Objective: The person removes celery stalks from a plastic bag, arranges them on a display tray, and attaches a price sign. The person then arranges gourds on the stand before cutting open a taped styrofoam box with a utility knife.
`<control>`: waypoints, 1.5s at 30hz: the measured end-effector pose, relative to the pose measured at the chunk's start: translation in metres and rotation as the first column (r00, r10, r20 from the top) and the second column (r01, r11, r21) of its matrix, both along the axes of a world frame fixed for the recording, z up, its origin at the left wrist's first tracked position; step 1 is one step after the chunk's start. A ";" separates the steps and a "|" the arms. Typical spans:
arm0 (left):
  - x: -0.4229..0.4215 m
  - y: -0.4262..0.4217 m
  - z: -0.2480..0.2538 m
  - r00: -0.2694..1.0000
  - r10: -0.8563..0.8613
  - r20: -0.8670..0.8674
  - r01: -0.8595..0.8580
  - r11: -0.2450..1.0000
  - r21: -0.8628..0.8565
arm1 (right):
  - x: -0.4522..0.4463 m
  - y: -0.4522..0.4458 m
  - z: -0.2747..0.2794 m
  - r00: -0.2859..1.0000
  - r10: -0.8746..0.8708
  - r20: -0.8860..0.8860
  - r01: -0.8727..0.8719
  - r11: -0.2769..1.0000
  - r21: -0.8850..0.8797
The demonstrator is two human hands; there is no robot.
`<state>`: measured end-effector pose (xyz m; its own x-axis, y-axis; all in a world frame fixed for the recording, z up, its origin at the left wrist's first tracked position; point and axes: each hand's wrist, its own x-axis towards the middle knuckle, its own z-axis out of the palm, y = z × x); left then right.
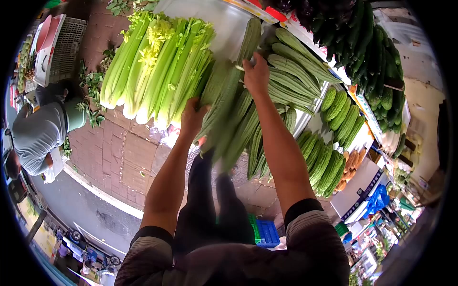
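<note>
Long ridged luffa gourds (228, 121) lie heaped in front of me, some smeared by motion. My left hand (193, 117) is closed at the left side of this heap, its fingertips hidden behind a luffa. Higher up, my right hand (256, 74) curls around a long luffa (250, 40), thumb and fingers close together. A small pale tip pokes out beside that hand. To the left of the heap stands a row of celery bunches (164, 66), leaves away from me and pale bases toward me. More luffas (291, 78) are piled right of my right hand.
Bitter gourds (324, 162) and orange-brown roots (350, 167) are laid out to the right. Dark green cucumbers (381, 71) hang over the upper right. A person (40, 131) bends at the left beside a crate (67, 47). A blue crate (267, 233) sits low near my legs.
</note>
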<state>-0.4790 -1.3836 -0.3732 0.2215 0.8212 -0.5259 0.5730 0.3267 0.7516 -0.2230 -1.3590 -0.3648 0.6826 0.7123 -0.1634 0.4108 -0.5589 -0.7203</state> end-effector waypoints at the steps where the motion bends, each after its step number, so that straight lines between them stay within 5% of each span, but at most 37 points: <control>1: -0.002 -0.001 -0.002 1.000 -0.024 -0.013 0.024 1.000 -0.015 | -0.002 -0.025 -0.003 0.998 0.005 -0.058 -0.004 1.000 0.014; 4: 0.006 -0.002 0.014 0.997 -0.057 -0.059 0.062 0.995 0.083 | -0.020 -0.111 0.015 0.983 -0.120 -0.142 0.131 0.989 0.074; 9: 0.010 -0.012 0.032 0.989 -0.001 -0.148 0.050 0.944 0.327 | -0.067 -0.259 0.006 0.934 -0.270 -0.234 0.215 0.948 -0.234; 11: 0.014 -0.025 0.052 0.992 0.121 -0.045 -0.104 0.958 0.266 | -0.089 -0.286 0.006 0.930 -0.286 -0.232 0.193 0.915 -0.353; 17: -0.003 -0.113 0.032 0.984 -0.180 -0.008 0.180 0.982 0.064 | -0.096 -0.317 0.000 0.920 -0.384 -0.076 0.344 0.884 -0.316; 20: -0.005 -0.144 0.019 0.960 -0.276 -0.043 0.271 0.958 -0.092 | -0.094 -0.333 0.002 0.961 -0.276 -0.027 0.246 0.892 -0.380; 31: 0.013 -0.129 0.034 0.969 -0.177 0.175 0.178 0.984 0.007 | -0.094 -0.301 -0.038 1.000 0.014 0.001 -0.009 0.665 -0.746; 33: 0.025 -0.094 0.056 0.981 -0.196 -0.002 0.196 0.980 0.034 | -0.089 -0.300 -0.057 1.000 -0.008 0.020 0.020 0.656 -0.755; 35: 0.029 -0.067 0.046 0.986 -0.140 0.091 0.127 0.983 0.130 | -0.084 -0.299 -0.043 0.999 0.050 0.015 -0.022 0.654 -0.756; 41: 0.067 0.037 0.029 0.991 -0.132 0.009 0.115 0.894 0.434 | -0.057 -0.308 -0.003 0.989 0.052 -0.136 -0.129 0.744 -0.655; 45: 0.093 0.090 0.011 0.970 -0.193 -0.149 0.243 0.724 0.646 | -0.034 -0.341 0.006 0.766 -0.039 -0.642 -0.130 0.968 -0.213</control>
<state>-0.3856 -1.2937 -0.3622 0.4234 0.9000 0.1033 0.6229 -0.3720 0.6882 -0.2574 -1.7005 -0.3587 0.3276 0.6230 -0.7103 -0.0667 -0.7347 -0.6751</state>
